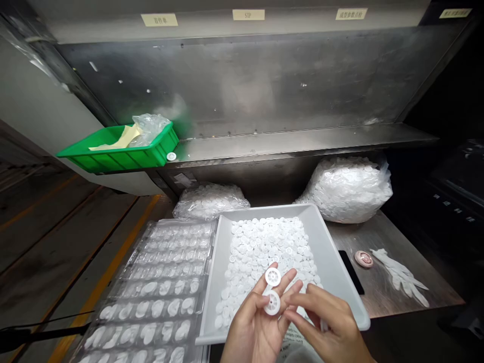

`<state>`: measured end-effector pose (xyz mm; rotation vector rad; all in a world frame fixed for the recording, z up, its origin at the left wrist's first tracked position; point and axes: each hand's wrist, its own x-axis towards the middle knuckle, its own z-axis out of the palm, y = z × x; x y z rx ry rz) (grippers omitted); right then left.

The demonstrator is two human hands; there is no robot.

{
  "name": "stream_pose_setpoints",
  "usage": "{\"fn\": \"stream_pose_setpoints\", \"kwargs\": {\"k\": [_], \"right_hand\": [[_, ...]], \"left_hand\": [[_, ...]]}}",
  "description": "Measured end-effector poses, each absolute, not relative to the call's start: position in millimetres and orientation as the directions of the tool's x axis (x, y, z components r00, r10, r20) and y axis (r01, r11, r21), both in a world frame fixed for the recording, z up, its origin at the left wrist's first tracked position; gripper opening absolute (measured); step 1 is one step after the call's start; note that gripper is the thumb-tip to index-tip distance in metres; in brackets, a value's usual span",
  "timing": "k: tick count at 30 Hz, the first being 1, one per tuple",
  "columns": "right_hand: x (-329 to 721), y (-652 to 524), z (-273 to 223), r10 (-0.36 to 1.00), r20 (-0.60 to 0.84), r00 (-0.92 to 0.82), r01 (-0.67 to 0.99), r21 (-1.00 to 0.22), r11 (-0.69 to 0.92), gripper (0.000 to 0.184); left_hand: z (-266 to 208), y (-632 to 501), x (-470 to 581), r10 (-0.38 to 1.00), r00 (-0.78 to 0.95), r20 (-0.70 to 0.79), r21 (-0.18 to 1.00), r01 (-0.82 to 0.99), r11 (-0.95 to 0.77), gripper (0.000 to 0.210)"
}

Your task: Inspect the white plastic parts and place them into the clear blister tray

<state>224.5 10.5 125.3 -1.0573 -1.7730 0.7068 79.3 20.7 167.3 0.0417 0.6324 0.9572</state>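
My left hand (257, 322) is palm up over the front of a light grey tray (342, 267). Its thumb presses a small white spoked plastic wheel (272, 303) against the fingers. A second white plastic wheel (273, 276) rests higher on the same fingers. Close beside it, my right hand (328, 320) is closed, with thumb and forefinger brought together at the left fingers. Something white shows partly among the right hand's curled fingers, too hidden to name. Many similar white pieces (264, 242) cover the tray's bottom.
Clear blister trays (151, 287) with white pieces are stacked at left. Bulging plastic bags (350, 189) stand behind the tray. A green bin (124, 156) sits on the metal shelf (264, 146). At right lie a black phone-like slab (351, 272), a pinkish round object (363, 259) and white gloves (401, 275).
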Motion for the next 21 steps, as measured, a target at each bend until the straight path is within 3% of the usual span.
{"fn": "stream_pose_setpoints", "kwargs": {"k": [4,10,13,21], "right_hand": [[218,13,122,0.750,0.571,-0.334,0.488,-0.575,0.656,0.022],[225,16,123,0.665,0.660,-0.349,0.562,-0.420,0.712,0.031],[234,17,123,0.665,0.663,-0.344,0.614,-0.377,0.694,0.031],[235,18,124,0.692,0.603,-0.397,0.600,-0.399,0.693,0.024]], "left_hand": [[164,20,80,0.772,0.439,-0.460,0.300,-0.741,0.601,0.065],[160,18,80,0.794,0.433,-0.426,0.308,-0.756,0.578,0.056],[158,19,79,0.807,0.422,-0.412,0.281,-0.784,0.554,0.055],[155,23,77,0.795,0.420,-0.438,0.234,-0.801,0.552,0.052]]}}
